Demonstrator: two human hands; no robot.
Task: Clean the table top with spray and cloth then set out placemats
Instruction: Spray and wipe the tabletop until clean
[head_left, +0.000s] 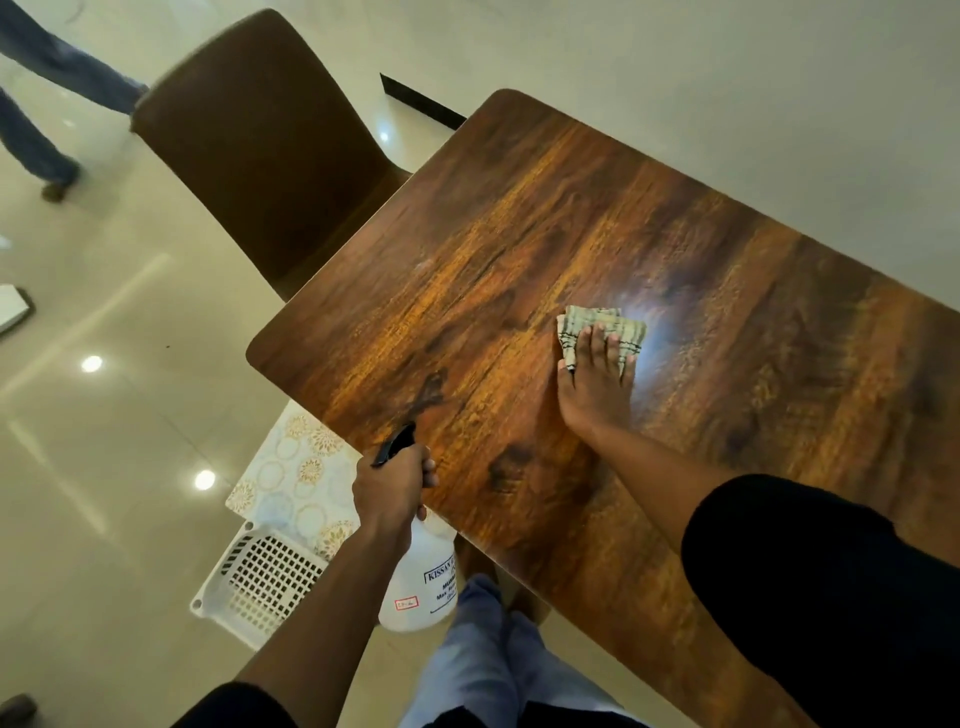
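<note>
My folded, pale checked cotton cloth (602, 327) lies flat on the glossy dark-and-amber wood-grain table top (519, 234), a little toward three o'clock of its middle, right beside a bright glare of lamp light. My right hand (597, 374) lies on top of it with fingers straight and spread, palm pressing down; nothing is curled round the fabric. I judge the cloth to be soft, light and limp, likely to bunch or slip out from under the palm on so slick a surface, so flat pressure across the whole fold should carry it best; to lift it I would pinch a folded edge.

At seven o'clock from the cloth, at the table's near edge, my left hand (395, 488) is clenched round the black trigger neck of the white plastic spray bottle (421, 577), which hangs below the edge. The bottle looks rigid and smooth, and the neck is the sure hold.

On the pale tiled floor below, at about eight o'clock, lies a white placemat with gold circle patterns (296, 483), partly over a white perforated plastic basket (260, 577). A brown upholstered chair (270, 156) stands at the table's eleven o'clock side. The placemats are not yet set out.
</note>
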